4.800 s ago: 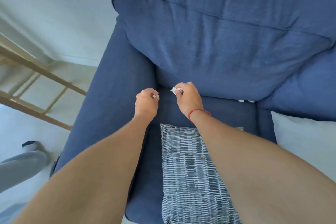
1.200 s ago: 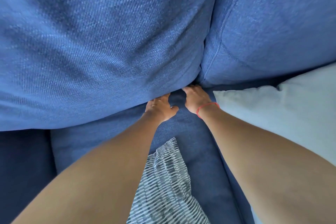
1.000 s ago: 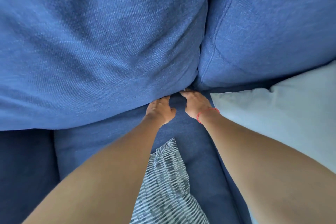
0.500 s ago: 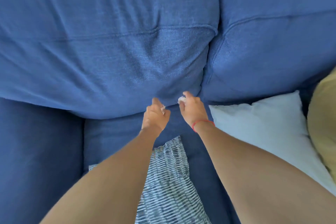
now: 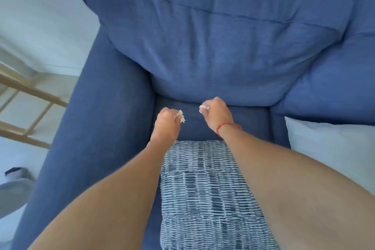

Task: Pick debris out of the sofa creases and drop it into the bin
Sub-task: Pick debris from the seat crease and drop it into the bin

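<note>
One blue sofa (image 5: 223,46), two back cushions visible, one armrest at left. One patterned pillow (image 5: 207,193) on the seat, one white pillow (image 5: 328,148) to its right. Two hands above the seat crease: left hand (image 5: 166,123) pinching one white paper scrap (image 5: 181,116); right hand (image 5: 217,114), one red string at wrist, clenched on a second scrap (image 5: 203,107).

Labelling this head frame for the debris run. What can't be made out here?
- Bin: not in the head view; its position is unknown.
- Scrap in left hand: white bit pokes out, rest hidden by curled fingers.
- Scrap in right hand: white bit, mostly covered likewise.
- Back crease: shadowed; further debris cannot be told.
- Seat: largely under patterned cushion and forearms.
</note>
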`<state>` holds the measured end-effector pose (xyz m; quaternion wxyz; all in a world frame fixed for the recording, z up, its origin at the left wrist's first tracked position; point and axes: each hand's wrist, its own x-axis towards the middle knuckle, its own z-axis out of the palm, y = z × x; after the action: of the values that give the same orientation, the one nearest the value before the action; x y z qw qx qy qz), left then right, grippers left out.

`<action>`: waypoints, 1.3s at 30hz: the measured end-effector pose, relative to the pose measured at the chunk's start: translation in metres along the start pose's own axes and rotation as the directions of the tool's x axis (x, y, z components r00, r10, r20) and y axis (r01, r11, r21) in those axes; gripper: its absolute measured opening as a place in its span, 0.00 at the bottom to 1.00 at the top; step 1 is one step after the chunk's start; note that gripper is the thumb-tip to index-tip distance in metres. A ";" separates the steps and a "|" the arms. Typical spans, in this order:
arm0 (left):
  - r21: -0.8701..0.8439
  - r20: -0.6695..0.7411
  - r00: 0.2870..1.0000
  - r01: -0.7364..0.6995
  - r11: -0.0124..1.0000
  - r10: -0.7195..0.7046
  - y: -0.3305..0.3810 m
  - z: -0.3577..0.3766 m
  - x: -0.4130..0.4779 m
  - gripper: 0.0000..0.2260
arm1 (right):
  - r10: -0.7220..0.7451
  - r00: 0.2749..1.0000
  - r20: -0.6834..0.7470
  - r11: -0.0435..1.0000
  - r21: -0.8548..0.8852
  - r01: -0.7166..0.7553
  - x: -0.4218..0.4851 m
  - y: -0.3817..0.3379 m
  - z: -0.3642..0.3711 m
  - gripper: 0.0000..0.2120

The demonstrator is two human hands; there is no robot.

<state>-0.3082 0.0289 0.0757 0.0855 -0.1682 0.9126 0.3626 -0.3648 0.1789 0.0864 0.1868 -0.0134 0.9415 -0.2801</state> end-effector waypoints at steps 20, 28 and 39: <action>-0.263 -0.429 0.741 0.444 0.857 -0.516 -0.294 -0.261 -0.125 0.10 | -0.477 0.820 0.317 0.860 -0.024 0.509 -0.101 -0.342 0.236 0.13; -0.375 -0.386 0.607 0.585 0.719 -0.695 -0.360 -0.270 -0.177 0.06 | -0.515 0.713 0.476 0.811 0.002 0.585 -0.156 -0.377 0.307 0.11; -0.177 -0.180 0.717 0.650 0.739 -0.674 -0.312 -0.260 -0.154 0.08 | -0.392 0.791 0.470 0.867 -0.100 0.489 -0.129 -0.336 0.267 0.20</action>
<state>-0.0584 -0.3252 0.1084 0.0939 -0.5289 0.7756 0.3315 -0.1759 -0.2274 0.1032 0.3185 -0.3159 0.8707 -0.2018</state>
